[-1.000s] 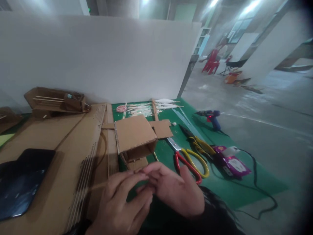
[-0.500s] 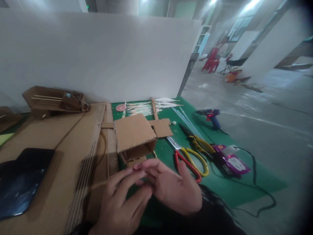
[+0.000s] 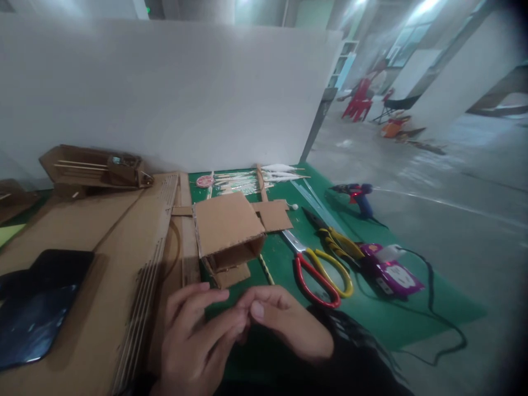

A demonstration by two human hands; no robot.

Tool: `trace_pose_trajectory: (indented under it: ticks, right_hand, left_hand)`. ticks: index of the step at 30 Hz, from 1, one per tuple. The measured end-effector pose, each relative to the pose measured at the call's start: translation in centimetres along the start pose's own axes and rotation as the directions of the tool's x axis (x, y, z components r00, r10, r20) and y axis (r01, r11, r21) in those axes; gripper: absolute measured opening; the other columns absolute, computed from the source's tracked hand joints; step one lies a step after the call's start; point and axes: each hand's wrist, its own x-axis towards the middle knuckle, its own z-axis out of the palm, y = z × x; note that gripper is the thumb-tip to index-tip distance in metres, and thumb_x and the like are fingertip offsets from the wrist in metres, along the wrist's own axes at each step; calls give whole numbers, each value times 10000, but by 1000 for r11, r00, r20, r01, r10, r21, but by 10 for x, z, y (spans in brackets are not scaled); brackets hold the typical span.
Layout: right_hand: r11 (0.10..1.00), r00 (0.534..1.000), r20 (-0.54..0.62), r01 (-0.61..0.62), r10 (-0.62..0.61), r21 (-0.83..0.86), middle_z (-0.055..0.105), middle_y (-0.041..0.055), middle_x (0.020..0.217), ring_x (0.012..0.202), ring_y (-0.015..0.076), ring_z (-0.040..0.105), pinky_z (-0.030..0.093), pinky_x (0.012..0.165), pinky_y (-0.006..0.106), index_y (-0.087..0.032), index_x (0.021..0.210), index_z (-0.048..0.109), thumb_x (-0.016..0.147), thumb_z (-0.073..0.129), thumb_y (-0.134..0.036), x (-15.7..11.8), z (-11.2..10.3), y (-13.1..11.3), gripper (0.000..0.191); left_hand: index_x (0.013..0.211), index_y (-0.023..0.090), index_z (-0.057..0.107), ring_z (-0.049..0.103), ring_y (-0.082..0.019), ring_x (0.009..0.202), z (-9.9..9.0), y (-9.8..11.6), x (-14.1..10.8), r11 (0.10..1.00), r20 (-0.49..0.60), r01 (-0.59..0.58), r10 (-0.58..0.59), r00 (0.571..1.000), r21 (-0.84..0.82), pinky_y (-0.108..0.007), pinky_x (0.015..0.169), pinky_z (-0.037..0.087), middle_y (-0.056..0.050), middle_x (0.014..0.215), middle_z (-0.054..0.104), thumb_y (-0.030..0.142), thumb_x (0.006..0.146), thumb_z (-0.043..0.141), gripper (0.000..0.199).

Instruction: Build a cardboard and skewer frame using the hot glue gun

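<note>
My left hand (image 3: 202, 335) and my right hand (image 3: 291, 319) meet at the fingertips, low in the middle of the view. Thumb and forefinger of the left are pinched together, its other fingers spread. The right is curled, thumb pressed on the forefinger. Anything between them is too small or hidden to make out. Just beyond lies a cardboard box (image 3: 226, 223), its open end facing me. A thin twisted stick (image 3: 266, 269) pokes out beside it. To the right of the box are red-and-yellow scissors (image 3: 317, 275).
Pliers (image 3: 338, 242), a purple power adapter (image 3: 391, 272) with a black cable and a blue glue gun (image 3: 358, 198) lie on the green mat (image 3: 445, 308). Several thin sticks (image 3: 239, 180) lie behind the box. Cardboard (image 3: 107, 247) and a black phone-like slab (image 3: 45, 302) cover the left side.
My right hand has turned over and closed from an open palm, its thumb now against the forefinger. Both hands are slightly lower, showing more of the box's front and the twisted stick.
</note>
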Motion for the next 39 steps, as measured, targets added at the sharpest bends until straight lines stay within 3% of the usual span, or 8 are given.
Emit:
trace_pose_trajectory:
  ticks: [4,8,14,21,25,29,33,39]
  right_hand:
    - [999,998,-52,-20,18,-35,692,47,737,669,118,640,509,678,259,-89,822,711,798,807,-409,2,-3,0,334]
    - [992,994,-88,48,-58,-114,648,12,714,640,101,592,495,625,234,-113,744,673,806,799,-388,3,-1,0,309]
    - [907,948,-160,202,-276,-368,615,14,788,682,103,564,472,652,238,-141,832,715,877,734,-343,-1,9,-1,208]
    - [873,944,-188,160,-272,-461,628,30,769,641,109,559,469,597,237,-134,814,736,908,678,-409,1,11,-2,297]
    - [870,950,-174,149,-257,-470,638,42,781,668,119,572,478,593,232,-131,793,746,903,679,-433,1,11,-2,328]
    - [864,959,-122,171,-256,-473,624,42,790,682,118,569,480,585,223,-130,813,759,933,639,-429,2,9,-1,343]
    - [895,969,-25,217,-246,-390,625,45,859,711,124,598,500,596,230,-158,971,780,957,605,-419,1,4,1,315]
    - [961,987,65,157,-146,-228,624,65,1036,782,147,670,550,629,250,-217,1146,749,941,640,-407,0,1,1,301]
  left_hand:
    - [1029,304,754,546,-230,1041,1,-3,0,993,7,-69,69,998,94,-336,851,487,-14,1059,693,125,869,706,245]
    - [1062,301,754,597,-221,990,2,-4,-1,980,-8,-112,115,993,167,-329,801,520,3,1022,751,149,843,751,266]
    - [1102,198,727,648,-204,936,3,-5,-3,988,3,-76,76,997,137,-329,829,546,-18,1000,779,159,848,751,258]
    - [1066,196,724,671,-175,894,3,-5,-4,994,25,-47,45,999,97,-272,777,574,22,921,793,166,875,726,193]
    - [1039,215,742,669,-176,913,3,-7,-3,992,12,-100,100,995,78,-275,786,583,24,949,794,99,861,723,214]
    - [1014,224,755,664,-183,874,5,-2,1,996,-40,-34,37,998,77,-311,769,580,3,958,791,102,879,702,189]
    - [1040,208,747,668,-182,866,6,2,5,997,-42,15,-12,999,76,-320,768,571,-21,972,787,108,892,689,188]
    - [983,189,698,664,-171,895,4,4,5,997,-44,76,-75,996,21,-315,849,529,-30,956,762,91,911,634,138]
